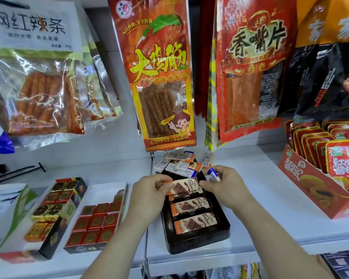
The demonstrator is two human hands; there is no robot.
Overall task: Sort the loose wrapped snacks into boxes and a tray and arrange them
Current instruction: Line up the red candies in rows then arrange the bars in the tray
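Pinched a chocolate bar endwise between left hand and right hand over the black tray, blue-tipped snack also gripped in the right.

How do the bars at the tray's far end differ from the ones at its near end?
The far-end bars lie in a loose heap, overlapping at mixed angles; the near-end bars lie parallel in a neat row. Far-end bars mostly show pale barcode backs; near-end bars show their brown picture side. Some far-end bars spill past the rim of the black tray; near-end bars sit inside it. Both are small wrapped snack bars.
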